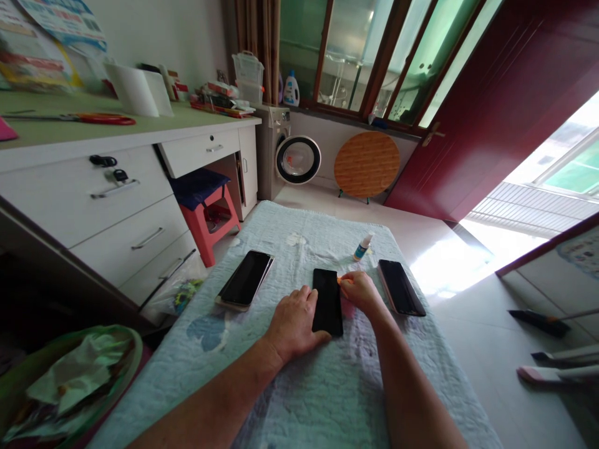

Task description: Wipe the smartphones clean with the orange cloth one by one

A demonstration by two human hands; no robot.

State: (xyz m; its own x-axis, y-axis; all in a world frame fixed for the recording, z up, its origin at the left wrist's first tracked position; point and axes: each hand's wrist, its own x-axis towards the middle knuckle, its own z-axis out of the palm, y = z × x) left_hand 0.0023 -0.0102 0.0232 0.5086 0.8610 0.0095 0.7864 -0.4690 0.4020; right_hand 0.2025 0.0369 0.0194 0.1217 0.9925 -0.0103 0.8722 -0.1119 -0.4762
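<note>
A black smartphone (327,305) lies screen up on the quilted cloth between my hands. My left hand (294,321) grips it, fingers along its left edge and thumb at the bottom edge. At the phone's upper right edge, my right hand (359,290) is closed in a pinch on a small orange piece (340,280), mostly hidden by the fingers; its kind cannot be told. To the left lie stacked phones (247,278), and another dark phone (400,287) lies right of my right hand. A small spray bottle (362,247) with a blue label stands beyond my right hand.
The light blue quilted cloth (299,399) covers the surface under the phones. A green bin (133,349) with waste is at lower left, beside a white drawer desk (88,206). A red stool (210,221), open-doored washing machine (274,153) and round wooden tabletop (367,163) stand farther back.
</note>
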